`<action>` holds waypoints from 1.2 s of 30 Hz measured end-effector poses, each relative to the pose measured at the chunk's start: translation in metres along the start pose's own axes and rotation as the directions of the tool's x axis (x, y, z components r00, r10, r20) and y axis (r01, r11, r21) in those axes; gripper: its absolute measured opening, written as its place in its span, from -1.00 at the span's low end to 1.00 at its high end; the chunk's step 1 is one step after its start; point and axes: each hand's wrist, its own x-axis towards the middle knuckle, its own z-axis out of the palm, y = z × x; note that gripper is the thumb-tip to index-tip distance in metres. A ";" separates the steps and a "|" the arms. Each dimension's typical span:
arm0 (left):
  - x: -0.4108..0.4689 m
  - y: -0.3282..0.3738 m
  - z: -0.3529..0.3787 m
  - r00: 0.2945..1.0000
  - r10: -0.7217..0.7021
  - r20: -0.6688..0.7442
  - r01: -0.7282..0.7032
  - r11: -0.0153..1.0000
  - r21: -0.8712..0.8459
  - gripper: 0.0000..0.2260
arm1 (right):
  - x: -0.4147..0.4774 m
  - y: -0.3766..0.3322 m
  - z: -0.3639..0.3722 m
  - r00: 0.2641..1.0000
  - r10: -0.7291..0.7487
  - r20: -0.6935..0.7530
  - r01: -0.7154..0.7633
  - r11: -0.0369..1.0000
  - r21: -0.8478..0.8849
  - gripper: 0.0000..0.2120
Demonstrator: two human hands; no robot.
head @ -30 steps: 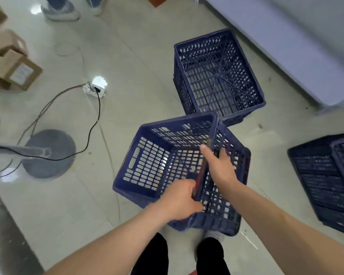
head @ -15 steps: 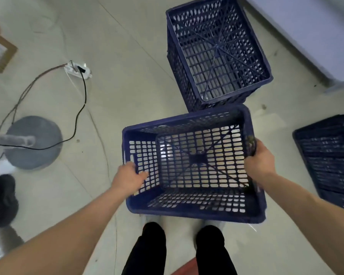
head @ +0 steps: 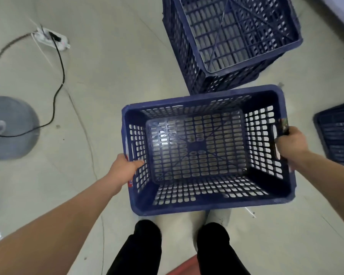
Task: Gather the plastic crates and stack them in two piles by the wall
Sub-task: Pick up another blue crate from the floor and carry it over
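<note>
Blue crate [head: 205, 153]: we are carrying it above the floor [head: 111, 80], left hand [head: 125, 169] and right hand [head: 291, 144] fingers clamping opposite rims, nearing the started pile [head: 232, 42]; stacking apparently remaining.

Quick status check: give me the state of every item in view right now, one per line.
Held crate: upright, empty, gripped at both short ends.
Left hand: closed on the crate's left rim.
Right hand: closed on the crate's right rim.
Crate pile ahead: nested, upright, top crate empty.
Crates at right: on the floor, cut off by the frame.
Power strip: black plug inserted.
</note>
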 end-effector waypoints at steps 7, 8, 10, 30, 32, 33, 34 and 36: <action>-0.004 0.016 0.008 0.995 0.018 -0.098 -0.027 0.996 -0.089 -0.48 | 0.003 0.020 0.015 0.999 -0.016 0.046 0.004 0.972 0.237 -0.48; -0.004 0.017 0.007 0.995 0.021 -0.098 -0.032 0.993 -0.112 -0.46 | 0.001 0.019 0.013 0.998 -0.015 0.053 0.001 0.968 0.250 -0.46; -0.009 0.020 0.005 0.995 0.006 -0.104 -0.023 0.986 -0.166 -0.47 | 0.000 0.018 0.008 0.996 0.024 0.083 -0.050 0.945 0.324 -0.43; -0.280 0.153 -0.066 0.968 0.205 -0.142 -0.207 0.978 0.005 -0.81 | -0.151 0.012 -0.251 0.975 0.220 0.021 -0.186 0.767 0.614 -0.37; -0.302 0.174 -0.063 0.960 0.241 -0.140 -0.241 0.970 0.021 -0.80 | -0.163 0.012 -0.282 0.976 0.215 -0.024 -0.157 0.781 0.604 -0.41; -0.313 0.184 -0.060 0.955 0.260 -0.139 -0.259 0.965 0.027 -0.79 | -0.169 0.012 -0.297 0.977 0.211 -0.041 -0.144 0.785 0.603 -0.43; -0.324 0.195 -0.057 0.950 0.279 -0.138 -0.278 0.960 0.030 -0.78 | -0.173 0.013 -0.311 0.974 0.217 -0.066 -0.135 0.789 0.599 -0.44; -0.346 0.218 -0.047 0.938 0.318 -0.136 -0.316 0.948 0.035 -0.78 | -0.178 0.018 -0.339 0.965 0.240 -0.107 -0.127 0.782 0.610 -0.42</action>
